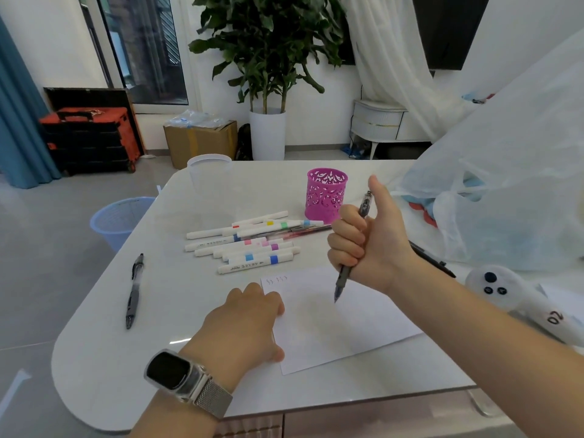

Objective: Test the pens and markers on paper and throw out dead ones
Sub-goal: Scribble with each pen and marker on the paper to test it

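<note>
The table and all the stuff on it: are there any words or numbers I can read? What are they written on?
"02": on the white plush toy, dark digits near its lower end, seen tilted.
Printing on the white markers: too small and blurred to read.
Small marks in the top corner of the paper: test scribbles, not words.
Watch screen: dark, nothing shown.
Pink pen holder: only a cut-out pattern, no text.

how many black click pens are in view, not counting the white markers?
3, maybe more hidden. One lies alone on the table's left side; one is gripped in the right hand, tip over the paper; one lies partly hidden behind the right wrist.
</note>
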